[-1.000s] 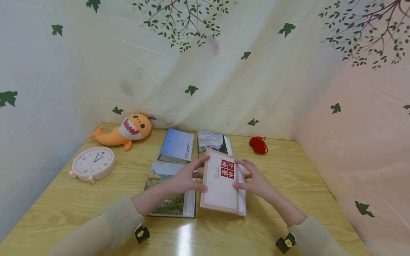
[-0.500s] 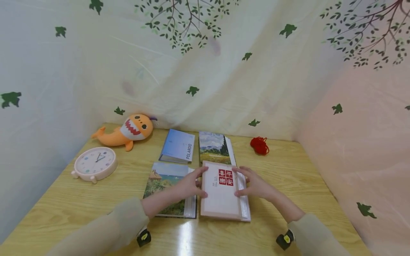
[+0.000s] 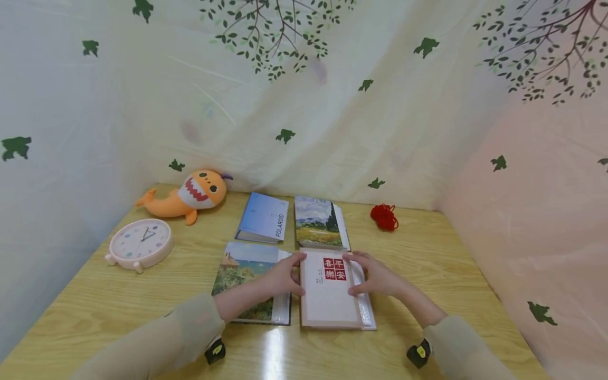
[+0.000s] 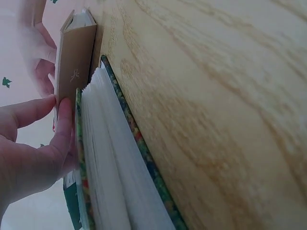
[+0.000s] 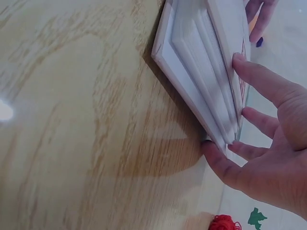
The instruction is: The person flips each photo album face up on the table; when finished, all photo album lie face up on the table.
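Observation:
A pale pink photo album (image 3: 328,306) with red Chinese characters on its cover lies at the front right of a group of albums. My left hand (image 3: 282,277) grips its left side, thumb and forefinger at the cover's edge by the spine (image 4: 75,62). On the opposite side my right hand (image 3: 377,275) holds the album, thumb and forefinger on the cover. The right wrist view shows its other fingers (image 5: 223,165) at the lower cover's edge, beside the white pages (image 5: 192,52). A landscape-covered album (image 3: 254,295) lies just left, partly behind my left forearm.
Behind are a blue POLAROID album (image 3: 263,216) and an album with a painted wheat field (image 3: 318,221). An orange shark plush (image 3: 195,195) and a pink clock (image 3: 141,243) sit at left. Red yarn (image 3: 385,217) lies back right, before the curtain (image 3: 237,137).
Both hands have brought the pink album down and toward me, from overlapping the wheat-field album to lying in front of it. It now lies level beside the landscape album.

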{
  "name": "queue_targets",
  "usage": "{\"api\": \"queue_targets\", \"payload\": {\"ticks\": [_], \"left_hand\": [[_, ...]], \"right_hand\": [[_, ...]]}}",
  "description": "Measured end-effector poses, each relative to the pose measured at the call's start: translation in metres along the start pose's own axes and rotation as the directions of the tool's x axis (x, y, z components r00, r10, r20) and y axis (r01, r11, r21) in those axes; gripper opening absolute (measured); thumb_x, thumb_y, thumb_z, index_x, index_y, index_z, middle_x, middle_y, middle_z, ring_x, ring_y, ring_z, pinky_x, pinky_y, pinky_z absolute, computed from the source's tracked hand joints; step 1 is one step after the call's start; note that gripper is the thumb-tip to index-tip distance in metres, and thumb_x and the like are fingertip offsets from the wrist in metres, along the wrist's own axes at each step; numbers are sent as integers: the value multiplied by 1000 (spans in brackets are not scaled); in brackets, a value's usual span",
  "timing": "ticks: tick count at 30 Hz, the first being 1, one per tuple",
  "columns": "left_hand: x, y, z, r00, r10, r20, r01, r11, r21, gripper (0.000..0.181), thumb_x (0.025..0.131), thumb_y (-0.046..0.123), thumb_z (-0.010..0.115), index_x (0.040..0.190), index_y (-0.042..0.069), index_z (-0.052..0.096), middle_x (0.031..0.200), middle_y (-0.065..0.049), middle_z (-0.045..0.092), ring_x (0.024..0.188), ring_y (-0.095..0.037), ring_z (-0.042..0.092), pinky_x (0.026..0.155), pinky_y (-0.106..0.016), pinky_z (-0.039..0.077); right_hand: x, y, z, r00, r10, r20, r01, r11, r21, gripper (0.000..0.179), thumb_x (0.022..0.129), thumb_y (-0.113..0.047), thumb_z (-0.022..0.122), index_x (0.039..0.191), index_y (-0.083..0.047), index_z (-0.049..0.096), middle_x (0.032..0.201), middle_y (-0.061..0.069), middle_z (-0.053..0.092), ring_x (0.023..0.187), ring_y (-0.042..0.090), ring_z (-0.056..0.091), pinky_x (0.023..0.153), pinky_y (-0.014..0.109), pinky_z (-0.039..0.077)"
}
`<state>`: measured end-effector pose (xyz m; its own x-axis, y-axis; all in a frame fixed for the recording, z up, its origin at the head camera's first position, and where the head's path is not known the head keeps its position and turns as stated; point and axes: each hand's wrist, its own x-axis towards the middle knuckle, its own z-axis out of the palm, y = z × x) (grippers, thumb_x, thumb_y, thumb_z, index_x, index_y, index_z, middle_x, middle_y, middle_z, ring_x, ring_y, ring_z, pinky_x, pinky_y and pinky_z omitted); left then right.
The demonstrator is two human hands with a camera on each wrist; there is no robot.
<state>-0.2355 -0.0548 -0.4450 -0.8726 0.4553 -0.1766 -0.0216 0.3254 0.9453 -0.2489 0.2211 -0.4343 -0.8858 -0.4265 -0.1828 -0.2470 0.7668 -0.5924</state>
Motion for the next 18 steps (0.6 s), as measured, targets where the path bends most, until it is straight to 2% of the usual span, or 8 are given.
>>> {"api": "queue_targets", "payload": {"ticks": [6, 10, 15, 18], "left_hand": [[1, -1, -2, 1000, -27, 0, 27, 1000, 9, 91, 68, -15, 74, 145, -1, 30, 137, -25, 42, 81, -20, 62, 67, -31, 55], [2, -3, -3, 1000, -25, -15, 25, 999, 43, 89, 68, -13, 75, 145, -1, 31, 136, -23, 44, 80, -19, 62, 66, -30, 55], [2, -5, -8, 999, 7, -50, 1, 987, 160, 84, 70, -5, 78, 143, -1, 35, 128, -21, 52, 81, -19, 63, 65, -28, 54], [-4, 0, -15, 997, 27, -67, -11, 971, 237, 79, 74, 3, 78, 142, 1, 38, 128, -20, 53, 92, -25, 63, 69, -32, 54]], "right_hand": [[3, 3, 4, 999, -36, -16, 35, 998, -45, 82, 71, -32, 83, 141, -13, 45, 147, 28, 29, 131, 52, 28, 102, 66, 27], [3, 4, 6, 999, -46, -27, 44, 997, -61, 81, 71, -32, 83, 140, -12, 46, 145, 29, 32, 129, 54, 29, 101, 67, 27], [3, 4, 5, 998, -49, -26, 47, 997, -69, 81, 72, -33, 82, 140, -12, 45, 146, 29, 30, 130, 53, 29, 102, 67, 27], [2, 2, -1, 999, -39, -31, 37, 996, -76, 80, 74, -36, 80, 141, -12, 44, 147, 28, 30, 131, 51, 29, 101, 66, 29]]}}
